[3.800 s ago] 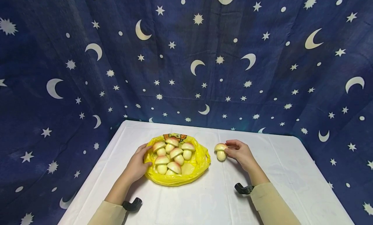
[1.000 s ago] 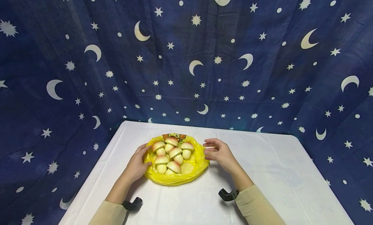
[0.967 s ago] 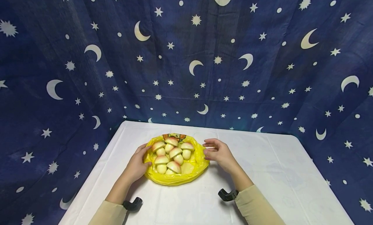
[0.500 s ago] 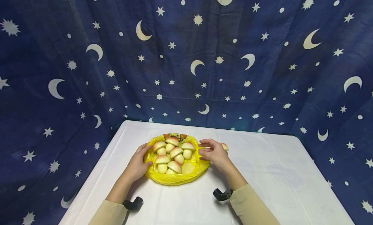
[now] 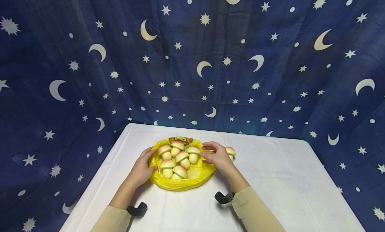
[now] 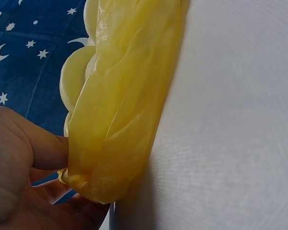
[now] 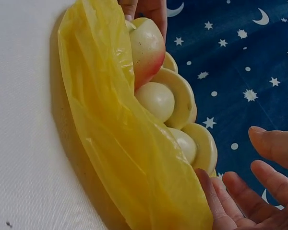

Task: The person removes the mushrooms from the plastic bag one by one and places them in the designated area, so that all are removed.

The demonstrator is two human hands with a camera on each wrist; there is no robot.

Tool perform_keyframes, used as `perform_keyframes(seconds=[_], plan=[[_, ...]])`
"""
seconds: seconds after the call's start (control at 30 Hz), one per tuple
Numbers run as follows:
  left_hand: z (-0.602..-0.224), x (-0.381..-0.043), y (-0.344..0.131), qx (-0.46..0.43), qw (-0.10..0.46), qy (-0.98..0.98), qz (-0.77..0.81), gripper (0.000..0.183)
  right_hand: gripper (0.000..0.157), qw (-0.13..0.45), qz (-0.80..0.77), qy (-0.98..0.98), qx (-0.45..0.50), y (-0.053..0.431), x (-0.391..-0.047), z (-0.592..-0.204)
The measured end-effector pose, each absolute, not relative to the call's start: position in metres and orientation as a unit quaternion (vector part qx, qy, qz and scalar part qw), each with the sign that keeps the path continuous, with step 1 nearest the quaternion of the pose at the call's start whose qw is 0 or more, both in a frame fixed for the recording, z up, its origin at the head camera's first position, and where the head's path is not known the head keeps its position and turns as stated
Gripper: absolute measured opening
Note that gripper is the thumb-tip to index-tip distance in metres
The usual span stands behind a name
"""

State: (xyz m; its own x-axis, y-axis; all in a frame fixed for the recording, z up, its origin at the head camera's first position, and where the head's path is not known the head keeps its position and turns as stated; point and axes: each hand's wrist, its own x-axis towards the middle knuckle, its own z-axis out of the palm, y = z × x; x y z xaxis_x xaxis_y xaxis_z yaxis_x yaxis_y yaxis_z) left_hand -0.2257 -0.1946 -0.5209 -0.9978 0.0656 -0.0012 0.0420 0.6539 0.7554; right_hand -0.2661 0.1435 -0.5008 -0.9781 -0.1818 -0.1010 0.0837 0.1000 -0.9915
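A yellow plastic bag (image 5: 180, 184) lies opened out on the table, its rim spread round several toy mushrooms (image 5: 181, 157) with pale stems and reddish caps. My left hand (image 5: 143, 168) grips the bag's left rim between thumb and fingers; the left wrist view shows the yellow film (image 6: 120, 105) pinched there. Over the bag's right edge is my right hand (image 5: 219, 157), fingers apart and holding nothing. In the right wrist view its fingertips (image 7: 237, 184) are close beside the bag and mushroom caps (image 7: 204, 148). One more mushroom (image 5: 230, 150) stands outside the bag, partly hidden behind the right hand.
A white cloth (image 5: 282, 178) covers the table. Dark blue curtains (image 5: 192, 75) with moons and stars hang behind and beside it. Black camera mounts (image 5: 224, 198) sit on both wrists.
My right hand has let go of the single mushroom to the right of the bag and moved left to the bag's right rim. The left hand stays on the left rim.
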Motion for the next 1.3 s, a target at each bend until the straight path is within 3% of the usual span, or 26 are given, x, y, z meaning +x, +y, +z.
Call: perform_keyframes(seconds=[1.3], plan=[[-0.525,-0.227,-0.196,0.033,0.007,0.91,0.414,0.069,0.048,0.093,-0.634,0.767,0.02,0.119,-0.287,-0.508]])
